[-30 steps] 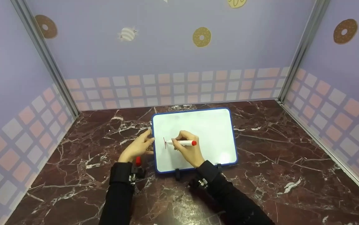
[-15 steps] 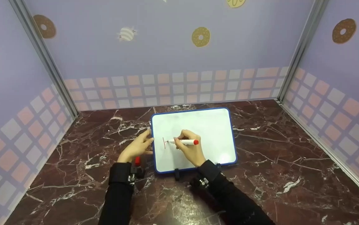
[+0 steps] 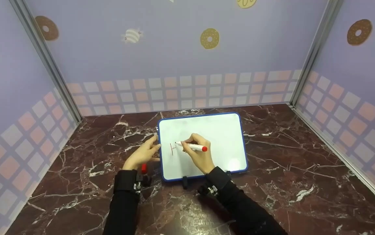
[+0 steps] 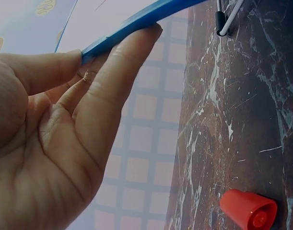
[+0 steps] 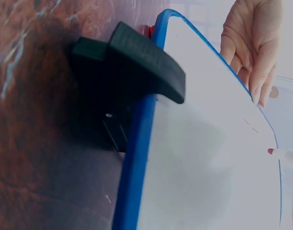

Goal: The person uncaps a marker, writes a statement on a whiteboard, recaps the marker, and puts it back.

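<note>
A whiteboard [image 3: 220, 137] with a blue frame stands tilted back on the dark marbled table. My left hand [image 3: 144, 153] pinches its left edge; in the left wrist view the thumb [image 4: 50, 69] lies on the front and the fingers behind. My right hand [image 3: 200, 153] holds a white marker [image 3: 195, 147] with a red end like a pen, its tip at the board's left part. Beside the tip is a thin red upright line [image 3: 171, 149] with a short stroke to its right. The tip also shows in the right wrist view, where most of the right hand is out of frame.
A red marker cap [image 4: 249, 210] lies on the table by my left wrist. Black feet, one of them this black holder [image 5: 141, 62], carry the board's lower edge. Patterned lilac walls [image 3: 171, 58] enclose the table at the back and both sides.
The marker tip has moved slightly right and then up from the upright line, and a short red stroke now shows beside it. My left hand and the board have stayed in place.
</note>
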The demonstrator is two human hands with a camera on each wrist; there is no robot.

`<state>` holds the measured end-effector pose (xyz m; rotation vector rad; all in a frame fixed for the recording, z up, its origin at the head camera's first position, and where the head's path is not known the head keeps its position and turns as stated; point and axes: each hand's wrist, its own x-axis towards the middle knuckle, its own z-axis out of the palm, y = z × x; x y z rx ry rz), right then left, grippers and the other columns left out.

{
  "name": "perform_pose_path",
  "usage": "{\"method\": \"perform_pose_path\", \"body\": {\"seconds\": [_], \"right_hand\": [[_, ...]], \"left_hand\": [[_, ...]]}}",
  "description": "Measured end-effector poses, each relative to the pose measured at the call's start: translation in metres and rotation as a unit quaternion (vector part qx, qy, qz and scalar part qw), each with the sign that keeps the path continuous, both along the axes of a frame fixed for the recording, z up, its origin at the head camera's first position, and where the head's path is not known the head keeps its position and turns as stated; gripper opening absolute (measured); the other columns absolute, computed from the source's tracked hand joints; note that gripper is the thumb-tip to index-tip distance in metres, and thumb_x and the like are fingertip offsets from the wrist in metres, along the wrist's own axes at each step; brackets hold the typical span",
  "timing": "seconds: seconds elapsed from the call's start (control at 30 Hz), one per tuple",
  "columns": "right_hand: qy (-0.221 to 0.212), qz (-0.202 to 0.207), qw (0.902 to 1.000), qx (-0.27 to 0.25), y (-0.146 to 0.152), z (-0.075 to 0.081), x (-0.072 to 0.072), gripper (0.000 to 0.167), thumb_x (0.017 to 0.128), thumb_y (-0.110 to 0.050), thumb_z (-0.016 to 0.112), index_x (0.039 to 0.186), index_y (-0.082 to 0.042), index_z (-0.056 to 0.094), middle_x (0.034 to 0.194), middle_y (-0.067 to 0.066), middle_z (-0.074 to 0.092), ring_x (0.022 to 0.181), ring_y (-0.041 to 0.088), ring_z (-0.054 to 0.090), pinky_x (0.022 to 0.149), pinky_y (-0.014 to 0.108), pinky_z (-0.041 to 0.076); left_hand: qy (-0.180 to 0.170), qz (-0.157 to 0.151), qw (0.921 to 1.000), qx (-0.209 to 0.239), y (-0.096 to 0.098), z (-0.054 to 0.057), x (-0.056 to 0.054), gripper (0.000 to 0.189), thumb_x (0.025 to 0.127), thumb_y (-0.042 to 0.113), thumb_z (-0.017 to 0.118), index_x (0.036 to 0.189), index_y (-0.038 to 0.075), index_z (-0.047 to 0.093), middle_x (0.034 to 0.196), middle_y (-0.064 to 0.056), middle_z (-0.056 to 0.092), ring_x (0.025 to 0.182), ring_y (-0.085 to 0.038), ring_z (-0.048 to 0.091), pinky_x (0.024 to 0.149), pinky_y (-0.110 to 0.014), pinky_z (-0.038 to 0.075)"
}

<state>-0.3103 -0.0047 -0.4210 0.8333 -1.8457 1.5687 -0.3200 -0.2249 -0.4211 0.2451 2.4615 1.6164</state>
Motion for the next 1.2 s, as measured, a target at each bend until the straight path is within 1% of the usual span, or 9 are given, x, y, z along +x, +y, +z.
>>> {"method": "perform_pose_path", "body": {"seconds": [0.07,0.17,0.23,0.33,0.5,0.67,0.8,1.07,1.2], "right_hand": [[-0.004,-0.002,1.0,0.0,-0.001,-0.007,-0.007,0.018,0.085,0.008,0.071,0.072,0.006,0.058,0.073,0.018,0.069,0.059,0.028,0.067,0.054,0.02,0.055],[-0.005,0.0,1.0,0.001,0.0,-0.018,-0.019,0.018,0.087,0.0,0.072,0.074,0.001,0.06,0.076,0.014,0.07,0.061,0.024,0.069,0.055,0.022,0.056],[0.0,0.0,1.0,0.001,0.0,-0.024,-0.024,0.018,0.088,-0.002,0.073,0.074,-0.001,0.061,0.074,0.012,0.069,0.06,0.021,0.068,0.054,0.021,0.055],[0.007,-0.009,0.9999,0.004,0.0,-0.02,-0.021,0.02,0.086,0.005,0.071,0.07,0.003,0.058,0.07,0.014,0.067,0.055,0.023,0.065,0.051,0.019,0.052],[0.014,-0.017,0.9996,0.016,-0.001,-0.006,-0.004,0.027,0.078,0.018,0.065,0.062,0.008,0.047,0.06,0.019,0.06,0.046,0.025,0.058,0.046,0.012,0.04],[-0.006,0.001,0.9995,0.03,0.001,0.004,0.007,0.026,0.075,0.02,0.062,0.06,0.009,0.044,0.055,0.019,0.055,0.042,0.013,0.051,0.044,0.01,0.035],[-0.018,0.01,0.9992,0.034,0.002,0.004,0.009,0.026,0.075,0.02,0.061,0.059,0.007,0.044,0.053,0.018,0.053,0.044,0.005,0.047,0.044,0.011,0.033],[0.006,-0.013,0.9999,0.002,0.005,0.002,0.006,0.028,0.076,0.021,0.06,0.061,0.008,0.041,0.056,0.018,0.055,0.043,0.01,0.049,0.042,0.013,0.036],[-0.007,-0.01,0.9999,-0.004,0.006,0.0,0.004,0.027,0.076,0.021,0.06,0.061,0.008,0.041,0.055,0.019,0.055,0.044,0.005,0.049,0.043,0.012,0.036]], "left_hand": [[0.001,-0.003,1.0,0.005,0.001,0.0,0.0,0.057,0.107,0.009,0.036,0.157,-0.003,0.01,0.133,-0.034,0.051,0.091,-0.021,0.064,0.091,-0.047,0.058],[0.001,-0.003,1.0,0.006,0.001,0.0,-0.001,0.057,0.107,0.008,0.036,0.156,-0.004,0.009,0.135,-0.036,0.049,0.09,-0.022,0.064,0.092,-0.049,0.057],[0.0,0.0,1.0,0.005,0.002,0.0,-0.001,0.059,0.107,0.008,0.036,0.156,-0.005,0.006,0.137,-0.037,0.047,0.09,-0.023,0.063,0.093,-0.051,0.056],[-0.003,0.005,1.0,0.005,0.002,0.001,-0.002,0.059,0.107,0.008,0.036,0.157,-0.004,0.006,0.139,-0.037,0.045,0.089,-0.022,0.062,0.095,-0.052,0.055],[-0.005,0.01,0.9999,0.007,0.003,0.001,-0.001,0.058,0.107,0.008,0.036,0.157,-0.003,0.008,0.136,-0.036,0.048,0.084,-0.019,0.061,0.094,-0.052,0.056],[-0.004,0.01,0.9999,0.006,0.002,0.0,-0.001,0.058,0.107,0.008,0.036,0.157,-0.003,0.009,0.133,-0.035,0.049,0.083,-0.019,0.061,0.091,-0.049,0.058],[-0.006,0.009,0.9999,0.004,0.002,-0.001,0.0,0.058,0.107,0.009,0.036,0.156,-0.005,0.007,0.134,-0.036,0.047,0.087,-0.021,0.062,0.091,-0.049,0.058],[-0.007,0.01,0.9999,-0.01,0.001,0.001,0.002,0.058,0.108,0.011,0.036,0.156,-0.004,0.01,0.134,-0.034,0.047,0.088,-0.022,0.057,0.092,-0.05,0.056],[-0.005,0.008,0.9999,-0.004,0.001,0.001,0.001,0.058,0.108,0.011,0.036,0.156,-0.005,0.008,0.137,-0.035,0.045,0.088,-0.022,0.057,0.091,-0.048,0.057]]}}
